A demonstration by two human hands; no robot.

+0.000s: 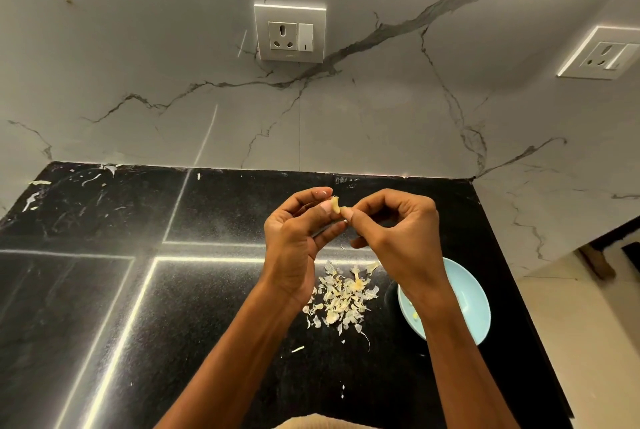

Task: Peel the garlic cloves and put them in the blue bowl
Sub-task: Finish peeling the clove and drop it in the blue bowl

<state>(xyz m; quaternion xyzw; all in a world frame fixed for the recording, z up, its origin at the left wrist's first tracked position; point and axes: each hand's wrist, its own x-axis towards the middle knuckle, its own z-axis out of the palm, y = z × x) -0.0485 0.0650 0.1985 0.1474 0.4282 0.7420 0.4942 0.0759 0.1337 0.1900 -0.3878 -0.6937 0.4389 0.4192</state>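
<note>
Marble wall point(346, 109) with grey veins fills the far half of the scene, carrying one socket plate point(290, 32) near the middle and a second socket plate point(601, 53) at the far right. Below it lies a black worktop point(121, 255), glossy, with bright strips of light reflected across it and a few pale scraps along its far left edge. At the near right of the worktop sits the blue bowl point(474, 293), partly hidden behind the right forearm; small pale bits lie inside it, too small to tell whether they are peeled cloves. Just left of the bowl, between the two forearms, a loose heap of garlic peels point(343, 293) is scattered on the worktop. Both hands are raised above the worktop, well clear of the heap. The left hand point(298, 231) has its fingers curled and holds a garlic clove point(335, 205) at its fingertips. The right hand point(398, 227), also curled, pinches the clove's right side between thumb and forefinger, so the two hands meet at the clove.
</note>
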